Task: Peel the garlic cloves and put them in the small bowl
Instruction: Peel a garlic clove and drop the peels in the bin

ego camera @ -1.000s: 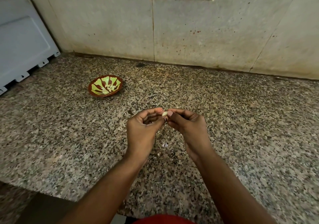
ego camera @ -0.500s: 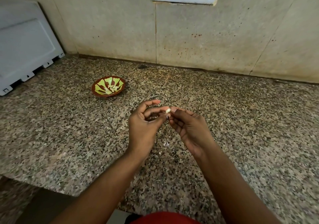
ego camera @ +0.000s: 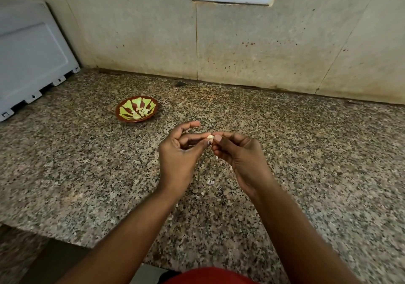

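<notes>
Both hands, left (ego camera: 178,152) and right (ego camera: 238,152), pinched the clove (ego camera: 210,137) to strip skin; bowl (ego camera: 122,110) waited at ten o'clock

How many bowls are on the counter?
1. The bowl sits on the counter, left of and beyond both hands, near the white appliance, with peeled cloves inside.

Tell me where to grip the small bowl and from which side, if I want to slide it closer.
Pinch the small bowl at its near right rim, reaching in from the right. The rim flares outward and is bare there; peeled cloves lie inside, so keep fingers on the edge.
</notes>
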